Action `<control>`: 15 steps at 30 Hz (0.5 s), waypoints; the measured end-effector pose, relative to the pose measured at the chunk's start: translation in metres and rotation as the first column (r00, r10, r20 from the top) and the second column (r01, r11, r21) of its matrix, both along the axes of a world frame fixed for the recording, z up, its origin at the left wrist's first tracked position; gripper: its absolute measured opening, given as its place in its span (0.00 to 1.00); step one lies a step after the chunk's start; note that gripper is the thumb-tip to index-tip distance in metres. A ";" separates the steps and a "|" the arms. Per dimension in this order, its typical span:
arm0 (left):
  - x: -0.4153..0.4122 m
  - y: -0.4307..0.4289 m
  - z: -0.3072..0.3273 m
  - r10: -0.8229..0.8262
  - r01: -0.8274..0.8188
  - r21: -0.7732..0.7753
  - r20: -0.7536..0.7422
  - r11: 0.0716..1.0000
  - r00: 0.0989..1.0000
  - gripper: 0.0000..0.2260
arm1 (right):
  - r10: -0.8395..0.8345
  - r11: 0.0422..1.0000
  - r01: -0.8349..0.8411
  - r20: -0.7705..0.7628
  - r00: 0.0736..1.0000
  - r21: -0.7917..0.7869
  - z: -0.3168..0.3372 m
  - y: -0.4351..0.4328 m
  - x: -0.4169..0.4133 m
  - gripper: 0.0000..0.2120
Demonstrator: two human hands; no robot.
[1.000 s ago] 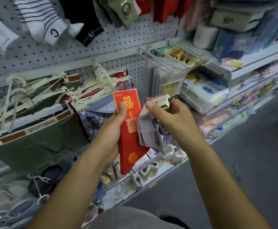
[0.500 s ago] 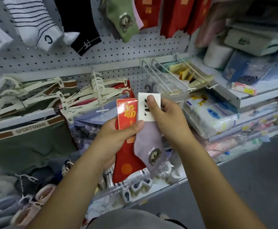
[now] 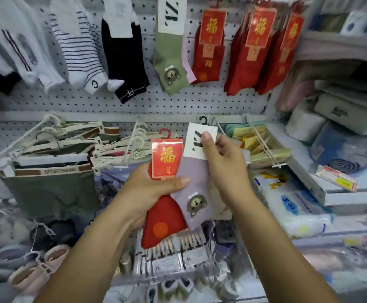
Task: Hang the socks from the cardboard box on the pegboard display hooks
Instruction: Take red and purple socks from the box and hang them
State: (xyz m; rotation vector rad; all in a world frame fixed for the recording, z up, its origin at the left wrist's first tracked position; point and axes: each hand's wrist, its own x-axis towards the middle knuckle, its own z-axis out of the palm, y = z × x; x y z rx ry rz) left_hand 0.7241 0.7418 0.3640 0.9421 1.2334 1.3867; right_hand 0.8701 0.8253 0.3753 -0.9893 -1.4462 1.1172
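Socks raised, left hand (image 3: pixel 149 193) gripping red sock (image 3: pixel 164 219), right hand (image 3: pixel 226 169) pinching lilac sock (image 3: pixel 194 178) by square white card (image 3: pixel 194 142)

red sock (image 3: pixel 163 224), lilac bear-print sock (image 3: pixel 194 193), white pegboard (image 3: pixel 200 99)

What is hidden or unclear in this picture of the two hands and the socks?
Head view only:
- The cardboard box: nowhere in view.
- Hook of the hanging green bear sock: cut off by the top edge.
- Fingers of the left hand: hidden behind the red sock with red card label.
- Back of the lilac bear sock in the right hand: faces away.
- The small white packets low in the frame: blurred, unreadable.
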 end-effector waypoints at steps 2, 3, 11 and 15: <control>-0.001 0.002 0.011 0.066 -0.066 0.024 0.007 0.998 0.998 0.17 | 0.020 0.999 -0.019 -0.019 1.000 0.040 0.010 0.005 -0.003 0.12; -0.002 0.002 0.016 0.096 -0.096 0.039 0.003 0.995 0.995 0.15 | 0.041 0.998 -0.039 -0.023 0.999 0.054 0.016 0.007 -0.005 0.12; -0.015 0.019 0.067 0.319 -0.312 0.153 -0.025 0.938 0.947 0.08 | 0.176 0.975 -0.172 -0.020 0.984 0.138 0.068 0.042 -0.026 0.11; -0.029 0.028 0.100 0.439 -0.417 0.237 -0.048 0.877 0.897 0.02 | 0.118 0.964 -0.104 -0.040 0.992 0.246 0.106 0.067 -0.038 0.14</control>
